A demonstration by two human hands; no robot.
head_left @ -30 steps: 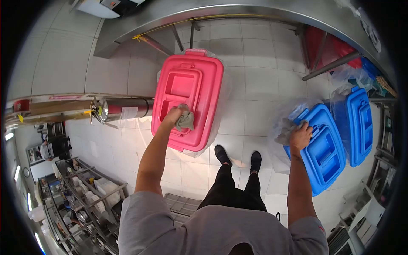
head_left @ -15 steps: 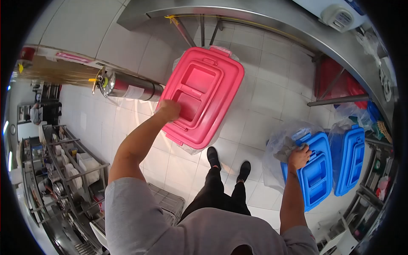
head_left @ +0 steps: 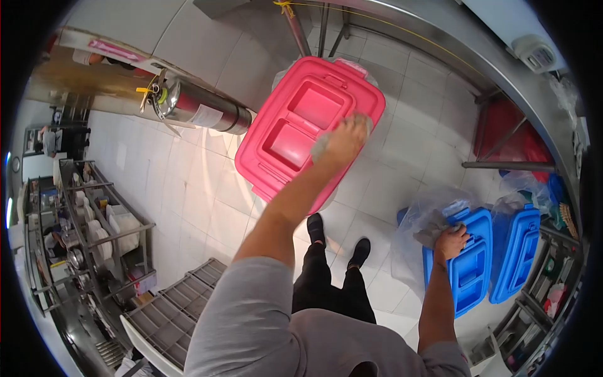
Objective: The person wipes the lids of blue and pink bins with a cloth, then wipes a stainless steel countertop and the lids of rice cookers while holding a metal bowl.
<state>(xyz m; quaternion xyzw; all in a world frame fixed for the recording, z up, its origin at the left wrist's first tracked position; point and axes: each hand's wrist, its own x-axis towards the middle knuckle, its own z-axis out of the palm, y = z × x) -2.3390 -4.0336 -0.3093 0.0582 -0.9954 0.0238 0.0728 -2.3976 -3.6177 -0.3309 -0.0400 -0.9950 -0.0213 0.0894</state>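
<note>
My left hand (head_left: 349, 139), a little blurred, presses a grey-green cloth (head_left: 320, 147) against the right side of the red lid (head_left: 282, 100); its fingers are bent over the cloth. That lid tops a large bin wrapped in clear plastic. Over at the right, my right hand (head_left: 451, 242) rests at the upper left edge of a blue lid (head_left: 472, 267), its fingers closed on a grey cloth (head_left: 430, 234). Clear plastic hangs around the blue-lidded bin.
A second blue lid (head_left: 516, 254) stands at the right. A metal fire extinguisher (head_left: 204, 113) is left of the red lid. Metal shelves with dishes (head_left: 100, 232) and a grey rack (head_left: 179, 308) are at lower left. A steel counter (head_left: 433, 34) spans the top.
My left hand has moved right across the red lid, from its left edge to its right side, and the cloth under it now shows. My right hand stays at the blue lid.
</note>
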